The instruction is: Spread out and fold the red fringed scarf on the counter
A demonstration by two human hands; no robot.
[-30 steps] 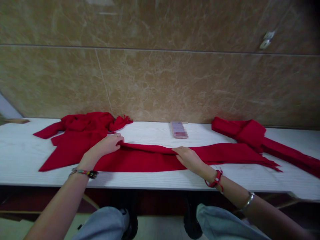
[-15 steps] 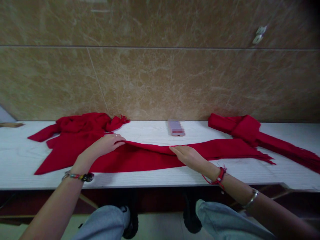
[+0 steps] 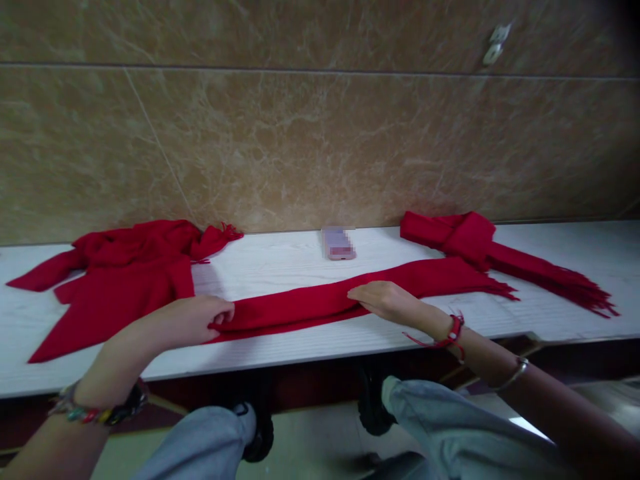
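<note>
A long red scarf (image 3: pixel 295 308) lies folded lengthwise into a narrow strip across the white table (image 3: pixel 260 273), its fringed end to the right. My left hand (image 3: pixel 207 319) is closed on the strip's left end, with the fingers curled round the cloth. Midway along the strip, my right hand (image 3: pixel 383 300) pinches the upper layer between thumb and fingers. A crumpled heap of red cloth (image 3: pixel 135 253) with a fringed end rests left of my left hand. Beyond the fringe on the right lies a folded, crossed red scarf (image 3: pixel 470 240).
A phone (image 3: pixel 339 244) lies behind the strip near the wall. The brown marbled wall (image 3: pixel 280 147) rises directly behind the table and carries a white socket (image 3: pixel 497 44). My legs (image 3: pixel 200 440) are below the table's front edge.
My left hand has moved down and toward me, bringing the scarf's upper edge over into a narrower strip. My right hand stays near the middle. The camera view has shifted slightly.
</note>
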